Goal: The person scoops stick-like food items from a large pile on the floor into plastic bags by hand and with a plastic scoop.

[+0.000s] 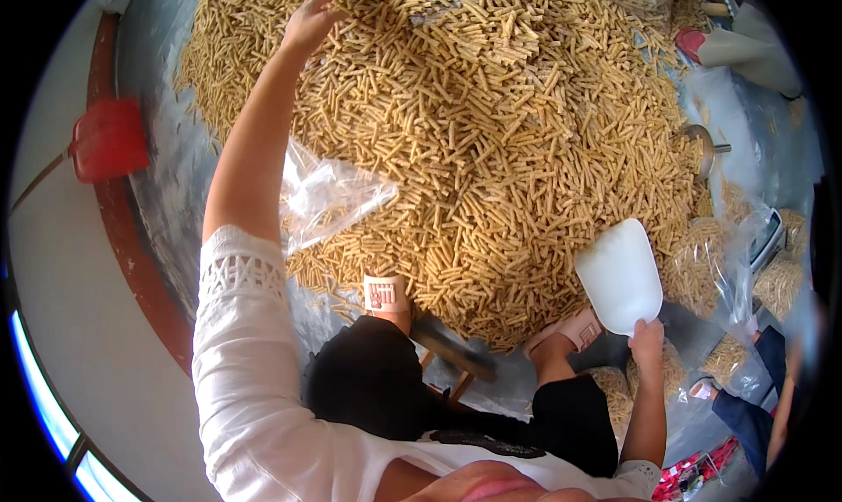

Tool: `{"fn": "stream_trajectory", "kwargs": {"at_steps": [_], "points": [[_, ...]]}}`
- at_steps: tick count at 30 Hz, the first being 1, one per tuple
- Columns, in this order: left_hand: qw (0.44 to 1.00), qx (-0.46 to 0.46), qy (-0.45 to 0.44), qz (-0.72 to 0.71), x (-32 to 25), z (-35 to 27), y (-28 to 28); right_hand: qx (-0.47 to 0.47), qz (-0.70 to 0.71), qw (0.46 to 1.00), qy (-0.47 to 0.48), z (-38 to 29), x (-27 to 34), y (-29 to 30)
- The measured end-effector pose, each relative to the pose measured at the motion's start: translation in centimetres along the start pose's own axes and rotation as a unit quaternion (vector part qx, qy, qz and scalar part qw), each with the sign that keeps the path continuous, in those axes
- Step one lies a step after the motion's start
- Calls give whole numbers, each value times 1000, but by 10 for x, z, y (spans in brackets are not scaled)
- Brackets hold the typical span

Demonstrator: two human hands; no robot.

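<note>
A large heap of short yellow-brown sticks, like crunchy snack sticks, spreads before me. At its far left side, my left hand reaches into the heap; its fingertips are lost among the sticks, so their grip does not show. My right hand grips the handle end of a white plastic scoop. The scoop's front edge touches the heap's near right side, and most of its visible face is bare. Beneath my left forearm, a clear plastic bag lies crumpled on the sticks.
A red dustpan stands at the left wall. Filled clear bags and a scale are at right, near another person's dark sleeves. A round metal object rests by the heap. My slippered feet flank a wooden stool.
</note>
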State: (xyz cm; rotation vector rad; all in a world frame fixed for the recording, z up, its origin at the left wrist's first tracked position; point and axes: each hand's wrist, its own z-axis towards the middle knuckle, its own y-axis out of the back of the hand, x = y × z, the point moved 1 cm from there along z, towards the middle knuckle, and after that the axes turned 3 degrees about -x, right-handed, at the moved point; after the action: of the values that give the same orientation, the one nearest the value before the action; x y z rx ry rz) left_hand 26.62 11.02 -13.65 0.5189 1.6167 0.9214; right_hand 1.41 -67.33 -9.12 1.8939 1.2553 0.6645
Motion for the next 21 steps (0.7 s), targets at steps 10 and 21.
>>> {"fn": "stream_trajectory", "kwargs": {"at_steps": [10, 21], "points": [[992, -61, 48, 98, -180, -21, -129, 62, 154, 986, -10, 20, 77, -33], [960, 219, -166, 54, -267, -148, -188, 4, 159, 987, 20, 18, 102, -56]]}}
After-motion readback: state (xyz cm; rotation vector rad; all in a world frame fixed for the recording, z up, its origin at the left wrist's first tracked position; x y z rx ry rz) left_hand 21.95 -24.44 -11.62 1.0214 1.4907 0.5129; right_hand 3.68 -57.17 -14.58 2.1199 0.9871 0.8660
